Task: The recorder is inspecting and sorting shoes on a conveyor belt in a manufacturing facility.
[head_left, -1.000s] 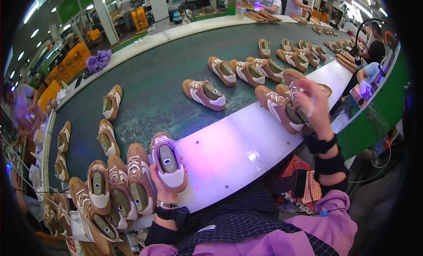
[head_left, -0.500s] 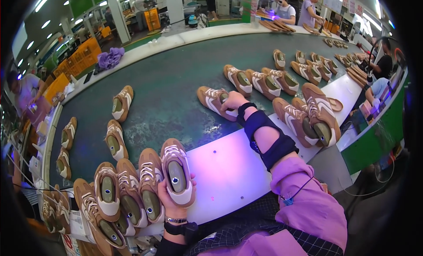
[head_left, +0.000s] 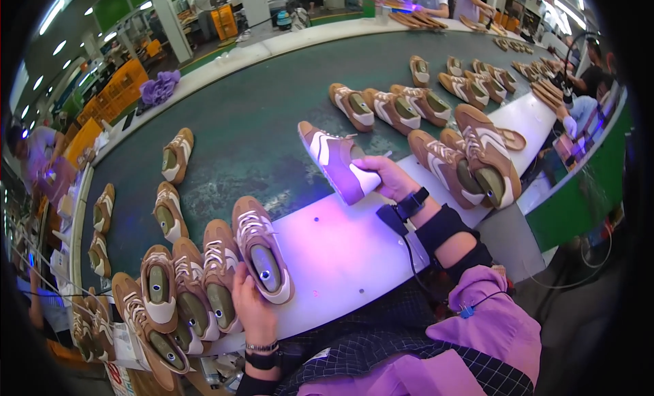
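My right hand (head_left: 392, 178) grips a brown suede sneaker (head_left: 334, 161) at its heel. The sneaker is raised over the near edge of the belt, tilted to show its white side stripes and purple-lit sole edge. My left hand (head_left: 255, 311) is closed at the heel of another brown sneaker (head_left: 262, 249); its thumb side shows, and the remaining fingers are hidden by the shoe. That sneaker has white laces and an olive shoe last inside. A row of similar sneakers (head_left: 221, 277) leans close by on the left.
A white board (head_left: 340, 260) under purple light lies before me, bordering the green conveyor belt (head_left: 252, 144). Sneakers stand on the belt at left and far right; several (head_left: 470, 157) are stacked at the board's right. Co-workers (head_left: 432, 1) stand beyond the belt, and others sit at right.
My right hand has lifted the sneaker off the belt and turned it sideways. The left-hand sneaker has tilted slightly, and fingers that showed along its right side are now hidden. The view has shifted slightly.
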A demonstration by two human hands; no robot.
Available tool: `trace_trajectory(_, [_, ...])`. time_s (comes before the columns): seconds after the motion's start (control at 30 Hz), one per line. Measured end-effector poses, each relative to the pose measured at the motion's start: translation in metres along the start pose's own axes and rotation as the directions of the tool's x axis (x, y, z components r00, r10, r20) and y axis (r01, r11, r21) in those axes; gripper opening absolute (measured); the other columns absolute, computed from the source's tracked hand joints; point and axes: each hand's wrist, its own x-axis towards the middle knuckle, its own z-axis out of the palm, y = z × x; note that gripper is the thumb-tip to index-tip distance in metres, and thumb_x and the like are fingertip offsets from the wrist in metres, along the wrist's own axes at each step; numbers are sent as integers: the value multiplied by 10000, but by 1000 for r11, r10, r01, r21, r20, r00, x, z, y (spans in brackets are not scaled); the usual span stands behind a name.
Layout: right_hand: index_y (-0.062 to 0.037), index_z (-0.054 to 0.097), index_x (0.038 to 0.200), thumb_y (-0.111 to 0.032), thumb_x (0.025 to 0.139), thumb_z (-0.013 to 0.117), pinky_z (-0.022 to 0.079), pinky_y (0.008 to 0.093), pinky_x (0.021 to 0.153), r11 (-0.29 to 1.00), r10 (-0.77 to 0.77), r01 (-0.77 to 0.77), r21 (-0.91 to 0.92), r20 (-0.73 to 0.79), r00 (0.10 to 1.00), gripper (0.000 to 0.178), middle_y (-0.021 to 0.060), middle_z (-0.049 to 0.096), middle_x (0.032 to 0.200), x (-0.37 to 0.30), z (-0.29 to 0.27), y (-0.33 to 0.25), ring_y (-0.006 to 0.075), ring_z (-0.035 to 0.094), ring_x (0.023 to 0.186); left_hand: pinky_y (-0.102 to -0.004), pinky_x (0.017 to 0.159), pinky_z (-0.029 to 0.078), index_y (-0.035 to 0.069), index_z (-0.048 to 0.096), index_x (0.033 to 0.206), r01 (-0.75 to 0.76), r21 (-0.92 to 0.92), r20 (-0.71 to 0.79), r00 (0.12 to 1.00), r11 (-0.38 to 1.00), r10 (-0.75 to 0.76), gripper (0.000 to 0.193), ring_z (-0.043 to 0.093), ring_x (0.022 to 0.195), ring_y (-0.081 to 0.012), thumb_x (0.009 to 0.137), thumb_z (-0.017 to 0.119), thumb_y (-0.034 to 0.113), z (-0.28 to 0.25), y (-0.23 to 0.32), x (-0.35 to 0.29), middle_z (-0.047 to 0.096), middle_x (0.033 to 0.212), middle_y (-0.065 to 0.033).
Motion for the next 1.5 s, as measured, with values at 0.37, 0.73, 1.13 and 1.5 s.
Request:
trace_trajectory(0.37, [28, 570, 1097, -179, 758, 696, 440, 253, 806, 822, -317, 303, -483, 55, 947, 416, 62, 621, 979, -158, 68, -2, 100, 559, 888, -409, 1046, 304, 20, 341, 1337, 164, -3, 660, 741, 986, -122, 595, 396, 1240, -256, 904, 478, 405, 125, -6, -38, 418, 1328, -143])
trace_trajectory(0.73, [108, 507, 1105, -301, 651, 751, 483, 335, 783, -103, -923, -296, -950, -19, 383, 658, 227, 610, 981, -250, -52, -149, 283, 610, 896, -506, 1015, 359, 0, 329, 1335, 616, -158, 858, 472, 772, -201, 857, 483, 1156, -355, 669, 743, 344, 144, -74, 34, 479, 1265, -184])
trace_trajectory(1.13, [38, 499, 1191, -156, 624, 779, 405, 275, 922, 644, -286, -62, -763, -314, 905, 662, 87, 578, 1120, -251, -101, -146, 167, 540, 1024, -408, 956, 437, -23, 402, 1282, 572, -101, 824, 507, 814, -254, 765, 568, 1049, -291, 624, 719, 205, 144, -83, 32, 561, 1158, -144])
trace_trajectory(1.5, [50, 525, 1112, -238, 823, 563, 487, 278, 802, 824, -564, 504, -259, -296, 771, 409, 111, 618, 1020, -254, -99, -87, 160, 611, 878, -442, 949, 440, -27, 400, 1272, 569, -181, 835, 520, 802, -181, 746, 563, 1053, -317, 634, 686, 231, 145, -78, 31, 557, 1157, -167])
